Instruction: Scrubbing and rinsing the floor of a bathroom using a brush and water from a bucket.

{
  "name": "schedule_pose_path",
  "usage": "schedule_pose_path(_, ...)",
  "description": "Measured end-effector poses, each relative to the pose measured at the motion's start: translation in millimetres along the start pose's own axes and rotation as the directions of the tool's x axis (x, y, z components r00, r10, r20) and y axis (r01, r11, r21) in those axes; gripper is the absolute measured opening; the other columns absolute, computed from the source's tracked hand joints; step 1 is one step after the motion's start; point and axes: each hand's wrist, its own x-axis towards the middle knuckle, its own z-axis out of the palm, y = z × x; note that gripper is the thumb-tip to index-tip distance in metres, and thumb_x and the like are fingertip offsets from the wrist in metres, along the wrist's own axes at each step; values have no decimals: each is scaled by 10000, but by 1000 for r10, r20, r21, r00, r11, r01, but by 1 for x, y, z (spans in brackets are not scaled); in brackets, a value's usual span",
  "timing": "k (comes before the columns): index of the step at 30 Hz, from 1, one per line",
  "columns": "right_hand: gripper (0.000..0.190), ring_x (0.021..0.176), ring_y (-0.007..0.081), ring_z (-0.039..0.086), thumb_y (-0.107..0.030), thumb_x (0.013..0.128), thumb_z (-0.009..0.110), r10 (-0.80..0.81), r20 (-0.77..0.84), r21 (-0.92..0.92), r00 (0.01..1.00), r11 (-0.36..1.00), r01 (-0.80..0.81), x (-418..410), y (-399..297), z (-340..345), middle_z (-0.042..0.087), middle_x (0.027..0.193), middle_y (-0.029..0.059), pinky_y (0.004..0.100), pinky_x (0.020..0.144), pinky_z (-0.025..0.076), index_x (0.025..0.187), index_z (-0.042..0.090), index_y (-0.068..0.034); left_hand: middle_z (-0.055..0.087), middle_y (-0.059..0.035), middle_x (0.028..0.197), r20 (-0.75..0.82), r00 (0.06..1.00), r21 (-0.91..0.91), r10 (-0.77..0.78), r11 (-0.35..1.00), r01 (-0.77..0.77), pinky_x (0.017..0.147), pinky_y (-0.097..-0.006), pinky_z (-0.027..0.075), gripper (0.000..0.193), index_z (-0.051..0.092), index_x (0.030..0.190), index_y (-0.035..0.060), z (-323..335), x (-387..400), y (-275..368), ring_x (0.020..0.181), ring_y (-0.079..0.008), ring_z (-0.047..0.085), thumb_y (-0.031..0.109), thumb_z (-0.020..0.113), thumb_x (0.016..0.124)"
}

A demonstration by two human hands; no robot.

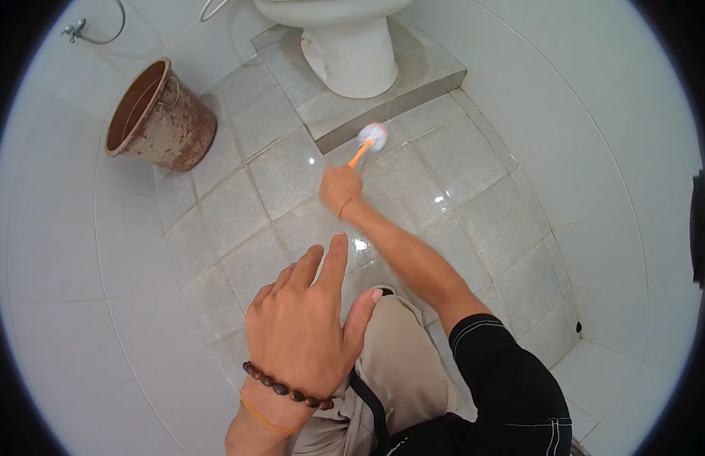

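Note:
My right hand is closed around the orange handle of a toilet brush, reaching forward over the grey floor tiles. The brush's round white bristle head is near the front face of the tiled step; whether it touches the floor or the step I cannot tell. Nearer to me, my left hand hangs in the air with its back towards the camera, the fingers apart and nothing in it. A dark bead bracelet and a thin yellow band circle its wrist.
On the tiled step stands a white toilet. A stained brown bucket with a wire handle sits on the floor at the left. A tap with a hose is on the wall, upper left. Light tiled walls flank the floor, which shows shiny reflections.

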Motion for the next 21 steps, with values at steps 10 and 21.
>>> schedule_pose_path(10,214,921,314,590,-213,823,482,-73,76,-128,994,988,82,-46,-71,54,644,904,107,458,879,386,885,660,-111,598,-170,1012,37,998,-3,-46,999,47,688,-396,492,524,514,1158,22,0,-18,3,856,-329,602,361,607,769)
schedule_pose_path(21,226,717,235,650,-169,780,527,-69,-142,-297,987,954,24,-40,81,43,641,790,139,377,508,511,891,660,-23,598,-177,1008,68,994,-49,-83,995,86,698,-403,489,529,516,1155,24,-6,-35,-10,856,-336,600,372,604,767)
